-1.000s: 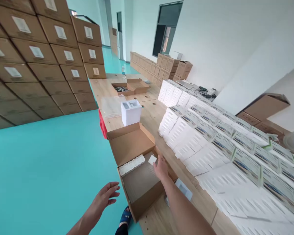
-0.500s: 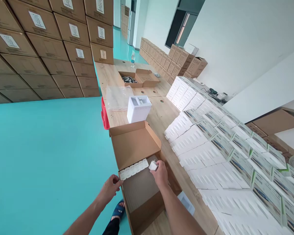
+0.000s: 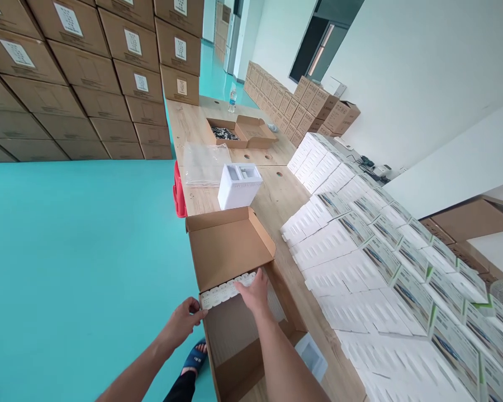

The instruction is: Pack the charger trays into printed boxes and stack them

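Observation:
An open cardboard box (image 3: 235, 335) lies on the wooden table, its lid flap (image 3: 230, 240) folded back. Along the box's far inner side runs a row of white pieces (image 3: 222, 292). My right hand (image 3: 254, 290) is at the right end of that row, thumb and fingers around the end; whether a separate white piece is within its grasp is hidden. At the box's left edge, my left hand (image 3: 186, 321) has its fingers curled together near the row's left end. What they pinch, if anything, is too small to tell.
Behind the lid stand a white container (image 3: 238, 186) and clear plastic bags (image 3: 205, 164). Stacks of white boxes (image 3: 343, 251) line the right side. A second open carton (image 3: 226, 134) and a bottle (image 3: 232, 100) are farther back. A pale tray (image 3: 311, 357) lies right of the box.
My right hand, which held a white piece right of the row, has moved left onto the row's right end. My left hand stays at the box's edge.

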Motion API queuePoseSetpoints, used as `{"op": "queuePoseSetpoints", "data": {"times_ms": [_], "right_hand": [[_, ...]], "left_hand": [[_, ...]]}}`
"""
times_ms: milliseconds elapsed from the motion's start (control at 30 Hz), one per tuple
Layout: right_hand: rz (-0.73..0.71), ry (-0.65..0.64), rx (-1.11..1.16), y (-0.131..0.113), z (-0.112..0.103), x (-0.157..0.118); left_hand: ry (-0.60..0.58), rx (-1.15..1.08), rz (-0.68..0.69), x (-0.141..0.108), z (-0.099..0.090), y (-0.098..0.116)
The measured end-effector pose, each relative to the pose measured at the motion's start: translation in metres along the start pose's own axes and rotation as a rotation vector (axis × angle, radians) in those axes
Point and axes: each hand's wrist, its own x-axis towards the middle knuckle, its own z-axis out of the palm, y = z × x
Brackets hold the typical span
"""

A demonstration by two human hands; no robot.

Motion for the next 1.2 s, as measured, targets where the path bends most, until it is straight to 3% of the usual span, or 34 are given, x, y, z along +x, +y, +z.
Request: {"op": "queuePoseSetpoints", "data": {"times_ms": [200,367,500,600,700,833,933,1067,1200], "right_hand": [[0.040,0.072,-0.025,-0.017,0.023,-0.002],[0.028,0.068,-0.037,-0.013,0.010,-0.011],[-0.052,0.044,-0.004,0.000,-0.002,-0.023],[-0.122,0.052,0.043,0.012,-0.006,-0.028],[-0.163,0.055,0.054,0.021,-0.007,-0.029],[-0.179,0.074,0.104,0.030,-0.005,-0.031],[-0.230,0.087,0.118,0.031,-0.006,-0.037],[-0.358,0.136,0.018,0.023,-0.014,-0.052],[-0.550,0.240,-0.109,0.013,-0.034,-0.076]], "left_hand": [[-0.012,0.010,-0.018,-0.006,-0.001,0.003],[-0.009,0.005,-0.039,-0.015,-0.006,0.010],[-0.021,-0.053,-0.019,-0.026,-0.007,0.029],[-0.132,-0.175,-0.022,-0.036,0.005,0.049],[-0.227,-0.351,-0.096,-0.041,0.030,0.064],[-0.260,-0.554,-0.203,-0.036,0.068,0.069],[-0.219,-0.692,-0.237,-0.028,0.087,0.066],[-0.179,-0.813,-0.310,-0.021,0.093,0.066],[-0.257,-0.864,-0.329,-0.027,0.086,0.076]]}}
